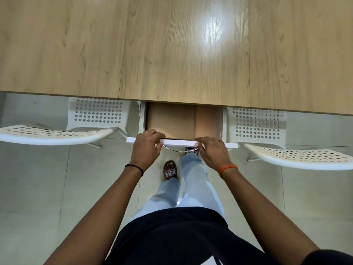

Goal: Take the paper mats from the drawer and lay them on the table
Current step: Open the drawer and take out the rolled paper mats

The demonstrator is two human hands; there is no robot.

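Note:
A white drawer [231, 144] stands partly pulled out from under the wooden table [172, 54]. Brown paper mats [172, 119] lie flat inside it, a second stack [208, 119] beside them on the right. My left hand [146, 148] grips the drawer's front panel at its left part, fingers curled over the top edge. My right hand [213, 152] grips the same panel further right, fingers over the edge. A curved metal handle [177, 150] shows below the panel between my hands.
Two white perforated chairs flank the drawer, one at the left [57, 133] and one at the right [298, 159]. My legs and one sandalled foot [170, 171] stand on the pale tiled floor just behind the drawer.

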